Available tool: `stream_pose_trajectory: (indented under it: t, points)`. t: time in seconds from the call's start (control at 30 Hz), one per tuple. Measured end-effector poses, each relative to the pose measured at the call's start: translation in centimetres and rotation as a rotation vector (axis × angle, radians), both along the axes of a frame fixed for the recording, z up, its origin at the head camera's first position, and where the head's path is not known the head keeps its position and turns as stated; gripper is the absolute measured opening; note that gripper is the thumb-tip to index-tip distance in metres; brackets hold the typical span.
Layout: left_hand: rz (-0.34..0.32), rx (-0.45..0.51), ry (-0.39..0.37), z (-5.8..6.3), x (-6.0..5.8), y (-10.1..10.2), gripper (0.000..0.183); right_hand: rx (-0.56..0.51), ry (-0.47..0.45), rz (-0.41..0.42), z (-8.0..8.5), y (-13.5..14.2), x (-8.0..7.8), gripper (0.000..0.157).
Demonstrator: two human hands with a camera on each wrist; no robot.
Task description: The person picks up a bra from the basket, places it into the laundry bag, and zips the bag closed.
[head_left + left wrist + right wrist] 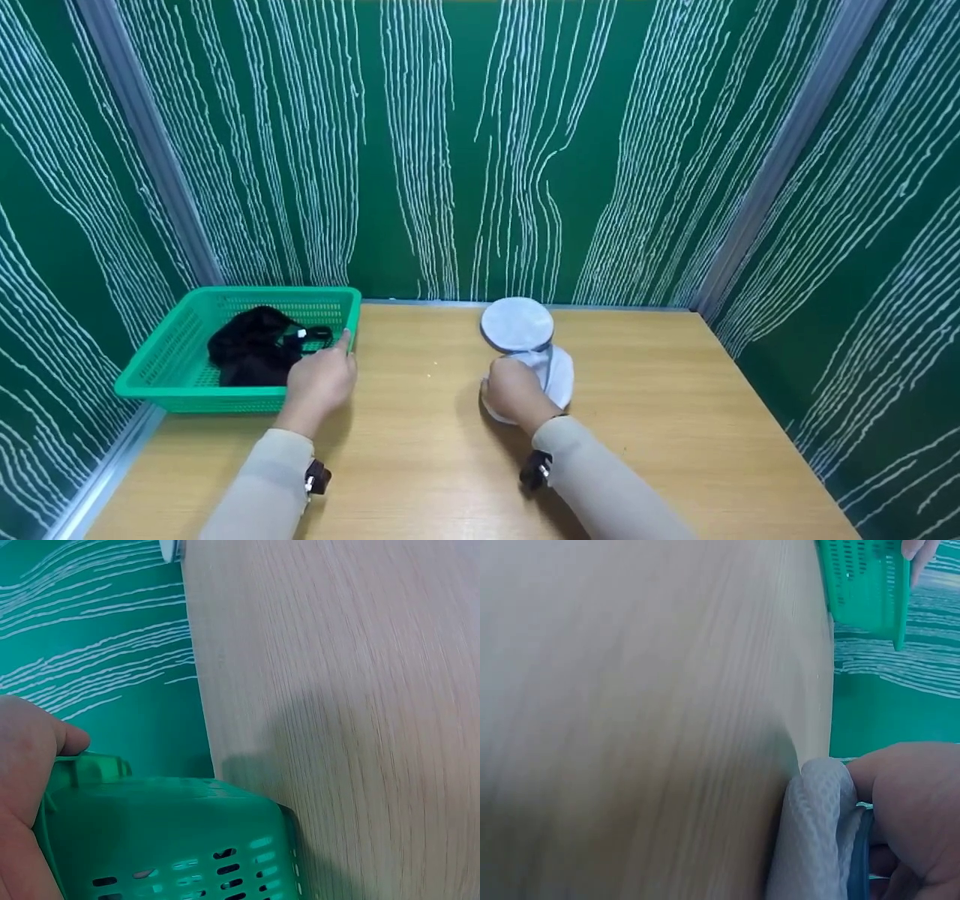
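Note:
My left hand (322,381) grips the near right corner of a green plastic basket (202,391), with a finger or thumb along the rim. In the left wrist view, that hand (26,787) is at the edge of the basket's slotted wall (165,825). Black cloth (255,349) lies inside with a small white piece on it. My right hand (517,391) holds a white mesh bag (561,379) with a round white lid-like disc (517,324) behind it. Close up, the mesh (814,832) and a dark edging (861,855) show beside the right hand's curled fingers.
The wooden table (420,465) ends at green walls (465,150) with white wavy lines at the back and sides. Grey posts (787,157) stand at the corners. Tiny pale specks (431,369) lie between basket and bag.

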State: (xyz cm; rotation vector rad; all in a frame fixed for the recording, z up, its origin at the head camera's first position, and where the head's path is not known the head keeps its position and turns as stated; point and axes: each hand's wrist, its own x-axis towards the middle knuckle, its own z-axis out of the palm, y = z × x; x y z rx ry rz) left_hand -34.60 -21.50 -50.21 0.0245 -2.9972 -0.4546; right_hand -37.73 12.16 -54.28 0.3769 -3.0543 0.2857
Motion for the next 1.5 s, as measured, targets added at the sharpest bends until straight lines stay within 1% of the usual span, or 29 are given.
stream_pose_trajectory:
  t: [0.07, 0.13, 0.3, 0.47, 0.7, 0.77, 0.83, 0.97, 1.07, 1.2, 1.3, 1.4, 1.5]
  points:
    - [-0.004, -0.004, 0.005, 0.0, -0.1, 0.0, 0.059, -0.007, 0.014, 0.022, 0.1, -0.4, 0.0, 0.037]
    - [-0.009, -0.006, 0.013, 0.0, -0.1, -0.1, 0.059, -0.021, -0.001, 0.027, 0.2, -0.8, 0.0, 0.037]
    - [-0.013, -0.009, 0.013, 0.1, -0.2, 0.0, 0.059, -0.053, -0.078, 0.01, 0.4, -1.6, 0.3, 0.038]
    - [-0.009, -0.006, 0.007, 0.2, -0.4, 0.1, 0.059, -0.125, -0.121, 0.005, 0.6, -2.1, 0.8, 0.035]
    - [0.007, 0.01, -0.017, 0.1, -0.4, 0.1, 0.06, -0.176, -0.14, 0.04, 0.7, -2.5, 1.3, 0.033]
    - [0.01, 0.016, -0.02, 0.2, -0.4, 0.2, 0.06, -0.199, -0.155, 0.038, 0.8, -2.6, 1.4, 0.03]
    - [0.01, 0.027, -0.037, 0.4, -0.4, 0.3, 0.061, -0.215, -0.163, 0.04, 0.8, -2.6, 1.5, 0.029]
    - [0.001, 0.055, -0.074, 0.8, -0.3, 0.4, 0.061, -0.223, -0.149, 0.057, 0.8, -2.7, 1.7, 0.027]
    - [0.005, 0.086, -0.083, 1.2, -0.3, 0.2, 0.061, -0.237, -0.15, 0.066, 0.8, -2.9, 1.8, 0.027]
    - [0.03, 0.123, -0.069, 1.9, -0.7, -0.9, 0.06, -0.281, -0.215, 0.036, 1.1, -3.4, 2.0, 0.031]
    - [0.072, 0.128, -0.041, 2.4, -1.3, -2.5, 0.057, -0.305, -0.254, 0.007, 1.5, -3.7, 2.3, 0.032]
    - [0.118, 0.118, -0.012, 2.6, -1.9, -4.6, 0.058, -0.304, -0.232, 0.006, 2.0, -3.8, 2.5, 0.033]
    - [0.169, 0.122, -0.012, 2.3, -2.3, -6.7, 0.065, -0.321, -0.208, -0.008, 2.6, -3.6, 2.7, 0.046]
